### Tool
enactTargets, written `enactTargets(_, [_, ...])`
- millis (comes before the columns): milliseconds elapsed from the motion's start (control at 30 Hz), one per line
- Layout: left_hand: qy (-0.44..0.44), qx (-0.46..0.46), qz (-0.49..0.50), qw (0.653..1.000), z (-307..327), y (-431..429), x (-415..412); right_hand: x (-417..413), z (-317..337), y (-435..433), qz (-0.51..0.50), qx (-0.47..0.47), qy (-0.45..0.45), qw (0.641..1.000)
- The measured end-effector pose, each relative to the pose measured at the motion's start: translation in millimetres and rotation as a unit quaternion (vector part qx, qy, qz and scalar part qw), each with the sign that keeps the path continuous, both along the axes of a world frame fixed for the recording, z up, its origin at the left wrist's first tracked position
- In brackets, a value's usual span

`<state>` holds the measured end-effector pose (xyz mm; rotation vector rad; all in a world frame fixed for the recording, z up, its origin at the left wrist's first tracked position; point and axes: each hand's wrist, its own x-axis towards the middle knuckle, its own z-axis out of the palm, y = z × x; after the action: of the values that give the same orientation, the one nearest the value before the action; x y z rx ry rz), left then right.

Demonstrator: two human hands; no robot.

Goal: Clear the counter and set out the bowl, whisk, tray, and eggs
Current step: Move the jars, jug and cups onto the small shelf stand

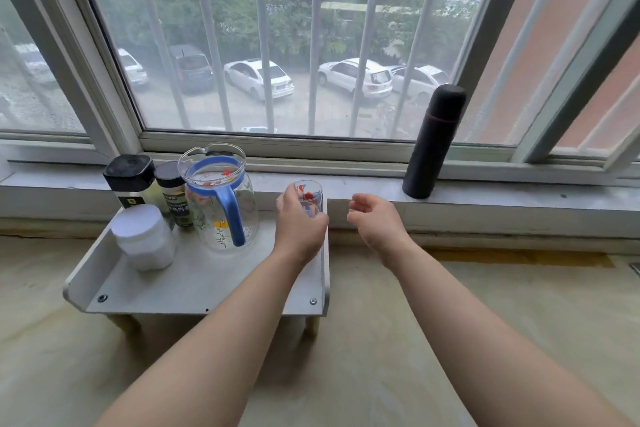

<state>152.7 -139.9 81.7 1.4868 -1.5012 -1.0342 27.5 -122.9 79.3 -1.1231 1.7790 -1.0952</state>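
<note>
The left hand (299, 225) is at the back right corner of the small white shelf (207, 281), with its fingers curled round a small printed glass (308, 191) – the glass stands close to the shelf's right edge, just beside the windowsill (485, 191). The right hand (375, 218) hangs in the air a little to the right, holding nothing, its fingers loosely bent. On the shelf's left side stand a glass pitcher (221, 204) with a blue handle, a white jar (143, 236), a black-capped bottle (129, 177) and a spice jar (175, 198). The shelf stands on the counter (381, 340) – a black flask (434, 142) is upright on the windowsill.
</note>
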Motion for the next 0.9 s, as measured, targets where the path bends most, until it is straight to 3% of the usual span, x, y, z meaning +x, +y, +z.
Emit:
enactTargets(167, [0.057,-0.046,0.037,0.997,12.0,17.9,-23.9,-30.3,10.5,37.6,-0.065,-0.035,-0.046,0.996])
enactTargets(400, [0.121,-0.022,-0.059,0.991,23.6,65.2,-91.1,-97.5,9.4,106.2,-0.177,-0.078,-0.116,0.974])
enactTargets(900, [0.154,0.073,-0.202,0.964,5.0,243.5,-272.3,-258.0,-7.7,317.6,-0.309,-0.071,-0.091,0.944])
